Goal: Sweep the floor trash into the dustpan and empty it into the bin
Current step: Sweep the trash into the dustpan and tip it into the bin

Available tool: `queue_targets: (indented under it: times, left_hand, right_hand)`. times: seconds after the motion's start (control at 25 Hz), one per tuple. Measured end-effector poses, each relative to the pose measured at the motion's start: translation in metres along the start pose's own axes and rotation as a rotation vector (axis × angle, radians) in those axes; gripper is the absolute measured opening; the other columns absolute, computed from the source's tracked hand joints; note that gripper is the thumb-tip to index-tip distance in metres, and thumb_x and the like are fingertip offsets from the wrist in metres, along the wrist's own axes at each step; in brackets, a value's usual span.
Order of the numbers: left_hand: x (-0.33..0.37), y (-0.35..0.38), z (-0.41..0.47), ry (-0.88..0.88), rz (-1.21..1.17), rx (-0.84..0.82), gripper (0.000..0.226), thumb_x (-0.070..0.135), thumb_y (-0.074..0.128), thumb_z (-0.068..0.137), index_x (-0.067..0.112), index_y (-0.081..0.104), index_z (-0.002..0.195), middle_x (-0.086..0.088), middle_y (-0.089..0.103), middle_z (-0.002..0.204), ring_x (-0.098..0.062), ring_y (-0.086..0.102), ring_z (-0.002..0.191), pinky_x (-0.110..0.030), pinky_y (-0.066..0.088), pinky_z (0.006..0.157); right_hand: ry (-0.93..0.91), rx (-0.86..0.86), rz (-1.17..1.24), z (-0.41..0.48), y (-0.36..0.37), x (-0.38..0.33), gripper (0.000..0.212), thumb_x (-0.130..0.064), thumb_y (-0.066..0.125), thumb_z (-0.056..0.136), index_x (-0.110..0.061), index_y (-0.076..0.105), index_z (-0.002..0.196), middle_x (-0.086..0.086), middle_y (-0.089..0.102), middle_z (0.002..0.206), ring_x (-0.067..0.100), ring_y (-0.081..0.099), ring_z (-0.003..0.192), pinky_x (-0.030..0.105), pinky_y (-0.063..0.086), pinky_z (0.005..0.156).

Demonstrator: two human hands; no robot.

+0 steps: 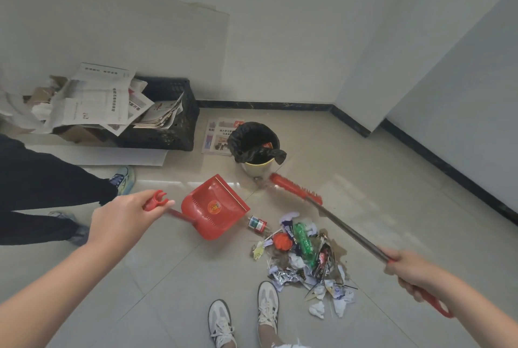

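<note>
My left hand (pixel 123 214) grips the red handle of an empty red dustpan (pixel 214 206), which hangs tilted just left of the trash. My right hand (pixel 412 272) holds the broom (pixel 297 189) by its metal shaft; its red head sits beyond the pile, close to the bin. The trash pile (pixel 305 258) lies on the tiles in front of my white shoes: a green bottle, crumpled paper, wrappers, an orange lump. A small red can (pixel 256 223) lies between dustpan and pile. The bin (pixel 256 148), lined with a black bag, stands behind them.
Another person's dark-trousered legs and shoe (pixel 123 179) stand at the left. A black crate (pixel 165 117) heaped with newspapers sits against the far wall, a flat white board in front of it. A newspaper (pixel 217 136) lies behind the bin. Walls with dark skirting close the right side.
</note>
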State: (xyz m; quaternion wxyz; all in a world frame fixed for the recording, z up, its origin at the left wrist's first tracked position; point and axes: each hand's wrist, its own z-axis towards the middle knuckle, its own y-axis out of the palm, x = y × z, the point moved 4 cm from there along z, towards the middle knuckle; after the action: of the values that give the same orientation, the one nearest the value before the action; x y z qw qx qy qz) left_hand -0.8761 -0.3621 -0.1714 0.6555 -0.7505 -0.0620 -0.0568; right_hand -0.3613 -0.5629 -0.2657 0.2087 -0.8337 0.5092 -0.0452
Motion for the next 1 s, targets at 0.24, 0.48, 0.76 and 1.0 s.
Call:
queue_targets:
  times: [0.24, 0.48, 0.76, 1.0]
  left_hand:
    - [0.020, 0.005, 0.006, 0.106, 0.079, 0.045, 0.035, 0.065, 0.065, 0.074, 0.033, 0.071, 0.086, 0.001, 0.068, 0.071, -0.029, 0.068, 0.077, -0.029, 0.041, 0.056]
    - [0.026, 0.011, 0.004, 0.053, 0.086, -0.004, 0.033, 0.063, 0.065, 0.075, 0.031, 0.067, 0.078, 0.006, 0.056, 0.054, -0.025, 0.060, 0.063, -0.031, 0.044, 0.055]
    - [0.009, 0.019, 0.007, 0.043, 0.092, -0.010, 0.032, 0.066, 0.064, 0.075, 0.035, 0.069, 0.081, 0.004, 0.069, 0.075, -0.026, 0.067, 0.081, -0.032, 0.049, 0.060]
    - [-0.004, 0.027, 0.006, 0.263, 0.171, -0.075, 0.030, 0.065, 0.071, 0.069, 0.037, 0.074, 0.080, 0.013, 0.068, 0.064, -0.018, 0.069, 0.069, -0.022, 0.040, 0.050]
  right_hand:
    - [0.080, 0.075, 0.131, 0.057, 0.003, -0.001, 0.043, -0.001, 0.039, 0.094, -0.017, 0.046, 0.132, 0.001, 0.037, 0.039, 0.011, 0.032, 0.033, 0.015, 0.028, 0.038]
    - [0.027, 0.064, 0.006, 0.084, 0.039, -0.014, 0.033, -0.002, 0.040, 0.094, -0.004, 0.046, 0.127, 0.007, 0.051, 0.060, 0.017, 0.046, 0.044, 0.024, 0.037, 0.036]
    - [-0.049, -0.044, -0.165, 0.019, 0.070, 0.037, 0.058, -0.001, 0.037, 0.085, -0.032, 0.046, 0.133, 0.000, 0.050, 0.054, 0.013, 0.048, 0.037, 0.021, 0.036, 0.030]
    - [0.038, -0.064, 0.343, -0.028, 0.061, 0.060, 0.052, -0.003, 0.045, 0.090, -0.040, 0.050, 0.126, 0.007, 0.039, 0.041, 0.013, 0.035, 0.032, 0.016, 0.034, 0.036]
